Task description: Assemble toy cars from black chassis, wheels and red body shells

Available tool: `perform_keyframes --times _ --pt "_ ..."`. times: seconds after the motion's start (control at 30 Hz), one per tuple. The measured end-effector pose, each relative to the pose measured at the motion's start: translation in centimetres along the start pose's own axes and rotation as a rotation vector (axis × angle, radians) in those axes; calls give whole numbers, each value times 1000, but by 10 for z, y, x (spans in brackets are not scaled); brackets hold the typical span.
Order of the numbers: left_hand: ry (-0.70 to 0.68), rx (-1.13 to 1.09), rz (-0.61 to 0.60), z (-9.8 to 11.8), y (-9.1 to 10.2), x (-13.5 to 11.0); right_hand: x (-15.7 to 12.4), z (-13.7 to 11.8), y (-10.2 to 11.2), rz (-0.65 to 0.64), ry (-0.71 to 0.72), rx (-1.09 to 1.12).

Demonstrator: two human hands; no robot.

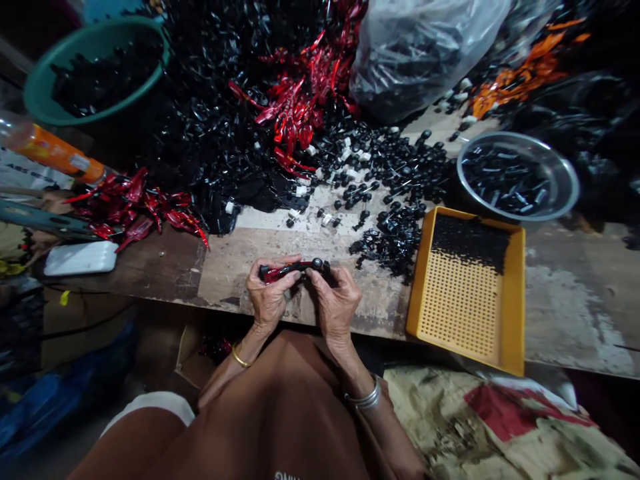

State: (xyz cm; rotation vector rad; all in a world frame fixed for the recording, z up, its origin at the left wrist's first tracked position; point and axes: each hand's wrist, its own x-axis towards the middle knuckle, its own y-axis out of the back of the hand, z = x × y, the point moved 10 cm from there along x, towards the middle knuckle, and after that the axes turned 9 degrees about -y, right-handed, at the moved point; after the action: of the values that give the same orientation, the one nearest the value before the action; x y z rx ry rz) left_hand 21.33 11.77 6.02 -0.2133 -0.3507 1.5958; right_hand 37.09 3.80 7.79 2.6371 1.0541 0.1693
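Between my two hands, just above the front edge of the wooden bench, is a small red and black plastic toy vehicle body point(283, 271) with a black wheel point(317, 264) at its right end. My left hand point(270, 293) grips the red end, thumb along its near side. The fingers of my right hand point(337, 297) pinch the wheel end, partly hiding it. Beyond my hands lie loose black wheels on axles point(357, 193) and white blocks point(327, 219). A heap of small black parts point(387, 243) sits right of my hands.
A yellow perforated tray point(460, 303) with small black pieces overhangs the bench edge at right. Behind it stands a clear bowl point(517, 177) of black parts. Red plastic bodies point(295, 110), a plastic bag point(425, 53) and a green basin point(97, 70) fill the back. A white case point(81, 258) lies left.
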Motion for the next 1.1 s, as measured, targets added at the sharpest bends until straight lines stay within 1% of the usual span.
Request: perform_keyframes --times 0.13,0.23,0.3,0.37,0.47,0.53,0.57,0.63,0.73,0.8,0.87,0.93,1.0,1.07,1.1 --pt "-53 -54 -41 7 -3 0 1 4 3 29 -51 53" --pt "-54 -65 -53 7 -4 0 3 14 3 49 -126 131" --pt "-45 -70 -55 7 -4 1 3 15 1 41 -134 146" --pt "-21 -87 -54 4 -3 2 5 11 0 13 -95 114" --pt "54 -113 -73 -2 -3 4 7 -5 1 -62 25 3" --pt "124 -131 -107 -7 -5 3 7 -12 0 -152 87 -51" --pt "162 -135 -133 -10 -6 2 7 -13 -1 -207 87 -54" --pt "232 -128 -199 -14 -8 -2 6 -5 -4 -306 7 -4" --pt "281 -111 -305 -15 -8 -5 1 18 -12 -391 -244 188" --pt "292 -99 -372 -13 -6 -6 -9 31 -29 -472 -430 378" --pt "294 -87 -408 -11 -1 -6 -22 35 -51 -579 -572 534" --pt "284 -99 -366 -9 9 -2 -30 33 -68 -657 -645 589" --pt "261 -147 -253 -5 25 4 -31 29 -79 -719 -655 535" --pt "244 -204 -121 -4 43 11 -25 22 -85 -802 -587 383" --pt "238 -228 -62 -3 52 14 -18 15 -86 -832 -512 278"
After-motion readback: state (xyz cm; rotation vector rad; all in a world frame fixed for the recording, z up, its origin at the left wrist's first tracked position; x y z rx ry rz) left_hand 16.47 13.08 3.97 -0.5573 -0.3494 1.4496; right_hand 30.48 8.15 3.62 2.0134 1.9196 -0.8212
